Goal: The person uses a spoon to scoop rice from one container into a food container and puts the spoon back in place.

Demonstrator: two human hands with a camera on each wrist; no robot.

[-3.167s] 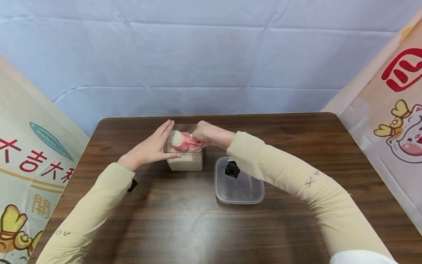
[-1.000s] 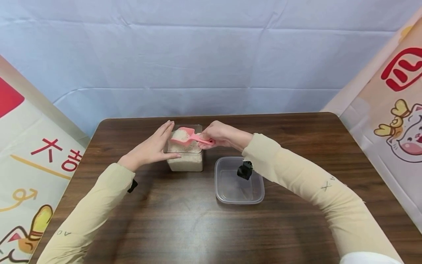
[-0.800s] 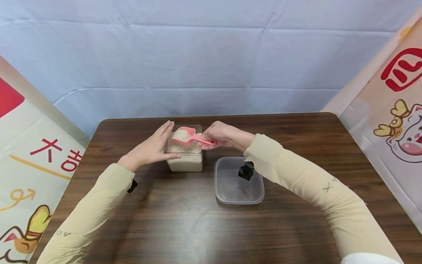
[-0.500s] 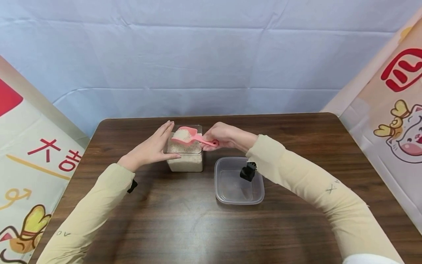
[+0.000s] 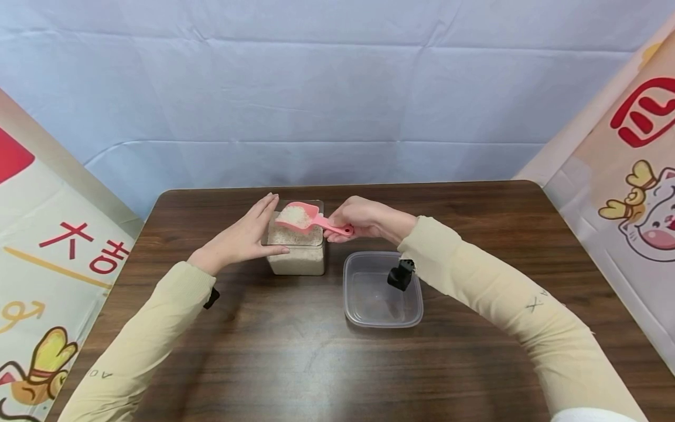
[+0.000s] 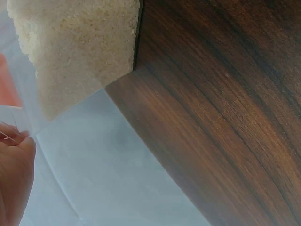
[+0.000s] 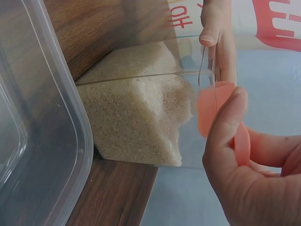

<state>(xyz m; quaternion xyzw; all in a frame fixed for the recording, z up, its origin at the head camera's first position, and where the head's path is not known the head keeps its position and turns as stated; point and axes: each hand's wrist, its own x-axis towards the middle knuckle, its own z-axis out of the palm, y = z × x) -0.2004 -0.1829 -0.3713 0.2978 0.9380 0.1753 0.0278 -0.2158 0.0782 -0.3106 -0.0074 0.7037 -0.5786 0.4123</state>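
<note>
My right hand (image 5: 364,218) pinches the handle of a pink scoop (image 5: 312,218), thumb on top. White rice (image 5: 293,217) lies in the scoop's bowl, which sits level over the mouth of a clear square canister (image 5: 297,262). The right wrist view shows the rice inside the canister (image 7: 131,117) with an uneven, hollowed top. My left hand (image 5: 237,237) rests against the canister's left side with long, straight fingers; its thumb lies along the front rim. Right of the canister, below my right wrist, stands a clear plastic food container (image 5: 371,302) with no lid on it.
Everything stands on a dark wooden table (image 5: 295,357). Behind its far edge hangs a pale blue cloth (image 5: 337,111), with printed banners (image 5: 645,170) at both sides. A black wrist camera (image 5: 401,275) hangs above the food container.
The scoop, earlier low in the canister, has come up with rice in it. My right hand then drifts slightly right with it. The left hand stays at the canister.
</note>
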